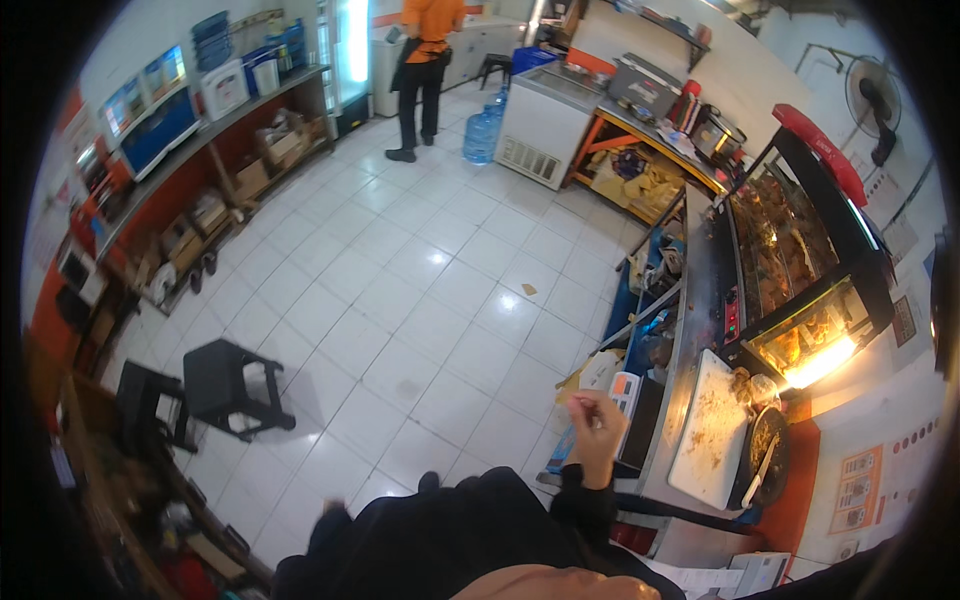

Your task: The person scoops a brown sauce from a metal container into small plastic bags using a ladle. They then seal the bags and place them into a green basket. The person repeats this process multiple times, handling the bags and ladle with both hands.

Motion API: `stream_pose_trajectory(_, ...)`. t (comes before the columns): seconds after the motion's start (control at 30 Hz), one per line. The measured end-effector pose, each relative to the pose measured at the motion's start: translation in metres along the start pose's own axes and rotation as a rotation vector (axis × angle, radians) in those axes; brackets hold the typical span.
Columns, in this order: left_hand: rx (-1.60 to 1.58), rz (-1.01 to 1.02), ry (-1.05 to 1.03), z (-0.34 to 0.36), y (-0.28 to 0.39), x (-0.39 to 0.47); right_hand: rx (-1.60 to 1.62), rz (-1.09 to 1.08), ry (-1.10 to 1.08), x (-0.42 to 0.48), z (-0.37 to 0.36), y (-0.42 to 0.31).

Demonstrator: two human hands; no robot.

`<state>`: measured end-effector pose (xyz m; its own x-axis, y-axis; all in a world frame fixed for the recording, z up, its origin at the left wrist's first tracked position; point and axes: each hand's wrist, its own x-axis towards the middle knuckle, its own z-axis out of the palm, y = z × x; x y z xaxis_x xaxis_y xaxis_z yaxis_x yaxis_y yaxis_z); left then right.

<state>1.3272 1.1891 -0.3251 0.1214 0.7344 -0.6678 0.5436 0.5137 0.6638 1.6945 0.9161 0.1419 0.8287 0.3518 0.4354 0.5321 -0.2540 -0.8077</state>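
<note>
My right hand (598,435) is raised in front of the steel counter (664,442), its fingers curled in towards the thumb. Nothing shows between the fingertips. Just beyond it is a white device with an orange panel (624,390), partly covered by the hand. On the counter lies a white cutting board (705,442) strewn with brown crumbs. Beside the board, a knife with a pale handle (761,472) rests on a dark round board or pan (776,446). Of my left hand (334,502), only a small patch shows past the dark sleeve at lower left; its fingers cannot be made out.
A lit heated display case (787,247) holds browned food on the right. Black plastic stools (225,386) stand at left. Ahead are a chest freezer (536,127), blue water bottles (480,139) and a person in an orange shirt (427,67). White tiles (405,300) cover the floor.
</note>
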Motion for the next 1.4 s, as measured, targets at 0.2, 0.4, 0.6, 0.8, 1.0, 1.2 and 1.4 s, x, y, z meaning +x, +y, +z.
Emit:
stream_pose_trajectory(0.2, 0.818, 1.238, 0.385, 0.115, 0.440, 0.254, 0.048, 0.132, 0.350, 0.151, -0.025, 0.131)
stream_pose_trajectory(0.4, 0.104, 1.199, 0.212, 0.398, 0.623, 0.209, -0.164, 0.040, 0.473, 0.346, -0.053, 0.202)
stream_pose_trajectory(0.6, -0.191, 0.514, 0.121, 0.424, 0.518, 0.296, 0.195, -0.174, 0.205, 0.638, 0.023, 0.236)
stream_pose_trajectory(0.8, -0.306, 0.329, 0.203, 0.474, 0.653, 0.318, 0.091, -0.679, 0.234, 0.944, 0.098, 0.261)
stream_pose_trajectory(1.0, -0.440, 0.733, -0.162, 0.656, 0.990, 0.445, -0.091, -0.956, 0.432, 1.242, 0.096, 0.269)
stream_pose_trajectory(1.2, -0.459, 1.343, -0.540, 0.880, 1.438, 0.361, -0.794, -0.911, 0.415, 1.477, 0.057, 0.306)
stream_pose_trajectory(1.4, -0.744, 1.626, -0.727, 1.003, 1.739, 0.272, -1.411, -1.150, 0.058, 1.735, 0.069, 0.422)
